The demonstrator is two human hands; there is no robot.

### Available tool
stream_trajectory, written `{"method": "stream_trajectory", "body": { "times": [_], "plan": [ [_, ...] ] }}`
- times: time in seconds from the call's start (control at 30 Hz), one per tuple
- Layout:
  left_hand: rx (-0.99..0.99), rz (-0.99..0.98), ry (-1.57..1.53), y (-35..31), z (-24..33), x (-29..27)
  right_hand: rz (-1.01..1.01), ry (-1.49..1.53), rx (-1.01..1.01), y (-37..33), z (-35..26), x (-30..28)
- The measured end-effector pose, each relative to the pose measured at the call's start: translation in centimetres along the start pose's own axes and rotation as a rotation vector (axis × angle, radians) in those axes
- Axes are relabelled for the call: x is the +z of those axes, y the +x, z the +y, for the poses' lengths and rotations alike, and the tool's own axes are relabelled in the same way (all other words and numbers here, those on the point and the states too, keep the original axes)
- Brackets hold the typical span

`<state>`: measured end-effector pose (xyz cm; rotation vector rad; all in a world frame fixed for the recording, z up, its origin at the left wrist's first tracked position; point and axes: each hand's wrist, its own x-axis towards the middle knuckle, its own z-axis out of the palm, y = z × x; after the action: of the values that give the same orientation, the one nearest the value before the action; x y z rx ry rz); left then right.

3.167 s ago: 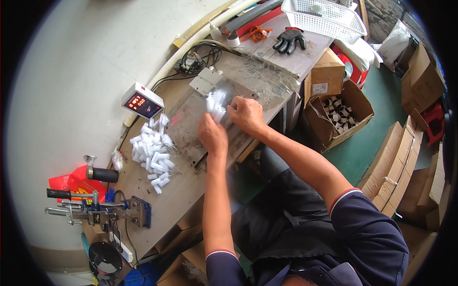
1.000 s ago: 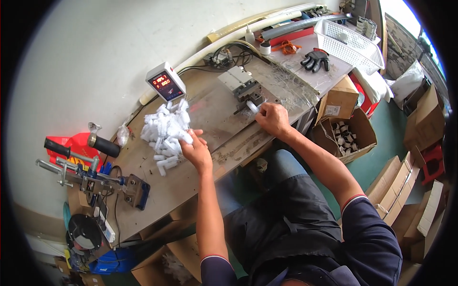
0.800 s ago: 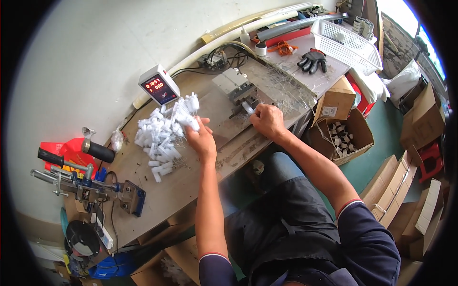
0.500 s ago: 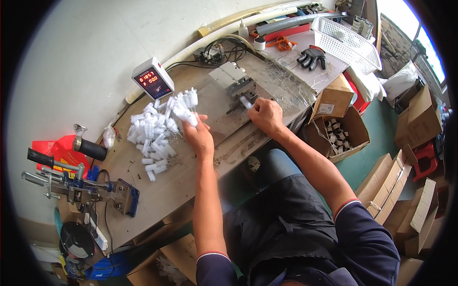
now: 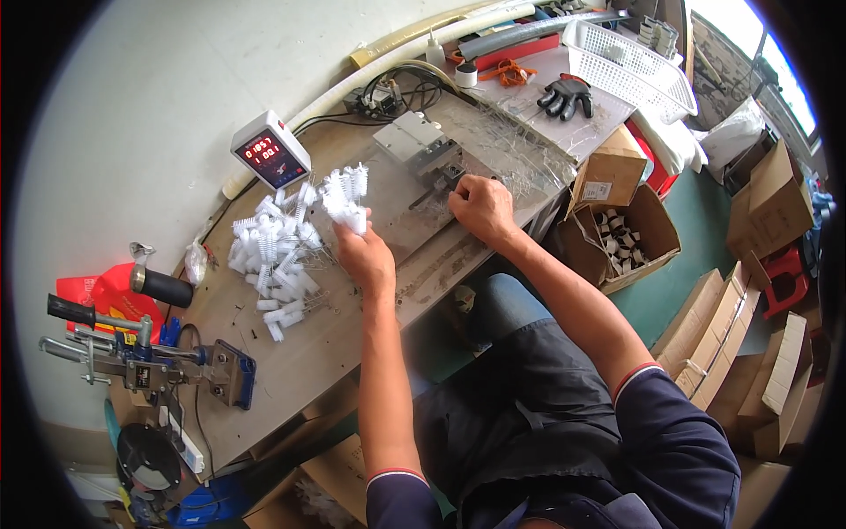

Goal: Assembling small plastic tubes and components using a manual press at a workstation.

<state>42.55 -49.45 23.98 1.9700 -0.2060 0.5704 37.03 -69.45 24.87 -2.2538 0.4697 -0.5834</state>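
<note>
My left hand (image 5: 367, 257) is closed around a bunch of white bristle brushes (image 5: 345, 196), their heads pointing up and away from me. Just left of it lies a loose pile of similar white brushes (image 5: 269, 251) with thin wire stems. My right hand (image 5: 483, 208) is curled into a fist beside the small metal bench machine (image 5: 423, 150), close to its dark clamp part (image 5: 448, 175). Whatever the right fingers hold, if anything, is hidden by the hand.
A box with a lit display (image 5: 271, 152) stands behind the pile. At the left sits a hand-lever press (image 5: 167, 361). Beyond the machine are cut wires (image 5: 529, 132), a black glove (image 5: 567, 97) and a white basket (image 5: 630, 70). An open carton (image 5: 648, 251) stands right of the bench.
The white brush seen at the machine's clamp beside my right fist no longer shows. My right hand has shifted slightly left, and the display reading has changed. My left hand keeps its bunch.
</note>
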Motion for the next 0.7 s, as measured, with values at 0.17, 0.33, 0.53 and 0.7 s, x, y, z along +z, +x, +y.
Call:
{"method": "stream_trajectory", "body": {
  "times": [0.17,0.33,0.53,0.7],
  "plan": [
    [0.174,-0.075,0.11,-0.6,0.3,1.5,0.024,0.029,0.004,0.1,0.0,-0.1],
    [0.249,-0.216,0.237,-1.2,2.7,3.8,0.091,0.043,-0.023,0.2,0.4,0.1],
    [0.323,-0.205,0.36,-1.8,3.2,4.7,0.062,0.117,0.0,-0.1,0.4,-0.2],
    [0.404,-0.224,0.392,-1.8,2.7,5.0,0.067,0.149,-0.015,-0.1,0.6,-0.3]
  ]
}}
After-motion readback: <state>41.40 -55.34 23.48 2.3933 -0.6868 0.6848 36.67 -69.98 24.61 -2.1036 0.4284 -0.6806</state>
